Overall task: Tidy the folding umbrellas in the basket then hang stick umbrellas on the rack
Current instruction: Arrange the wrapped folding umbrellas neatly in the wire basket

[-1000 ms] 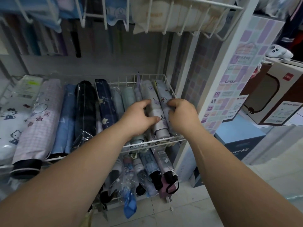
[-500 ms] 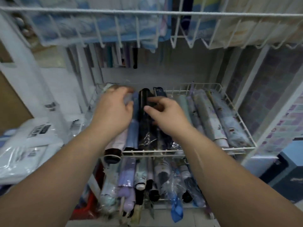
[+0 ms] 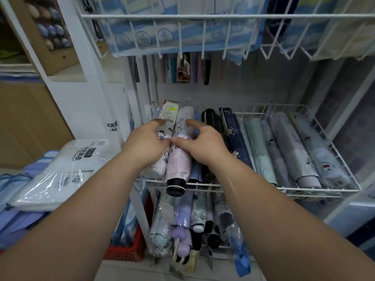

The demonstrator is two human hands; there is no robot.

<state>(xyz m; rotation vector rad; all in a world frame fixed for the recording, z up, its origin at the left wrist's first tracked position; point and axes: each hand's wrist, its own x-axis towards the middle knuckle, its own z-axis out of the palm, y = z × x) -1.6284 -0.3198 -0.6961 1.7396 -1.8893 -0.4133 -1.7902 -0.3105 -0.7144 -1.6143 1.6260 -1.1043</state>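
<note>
A white wire basket (image 3: 304, 192) holds a row of folded umbrellas lying side by side. At its left end, my left hand (image 3: 146, 145) curls over a white cat-print umbrella (image 3: 157, 169) with a barcode label. My right hand (image 3: 205, 145) grips the pink checked umbrella (image 3: 179, 163) next to it, thumb on one side and fingers arched over the top. That umbrella's black cap (image 3: 175, 185) sticks out past the front rim. A black umbrella (image 3: 212, 120) and a navy one (image 3: 233, 134) lie right of my hands, then several pale blue and grey ones (image 3: 294, 151).
A lower wire basket (image 3: 182, 220) holds more folded umbrellas. An upper wire basket (image 3: 203, 16) overhangs close above. Packaged raincoats (image 3: 60, 169) are stacked at the left, and a red crate (image 3: 129, 250) sits on the floor. Slim items (image 3: 182, 67) hang at the back.
Both hands have moved from the basket's right end across to its left end. They now hold the white and pink umbrellas. My view has swung left.
</note>
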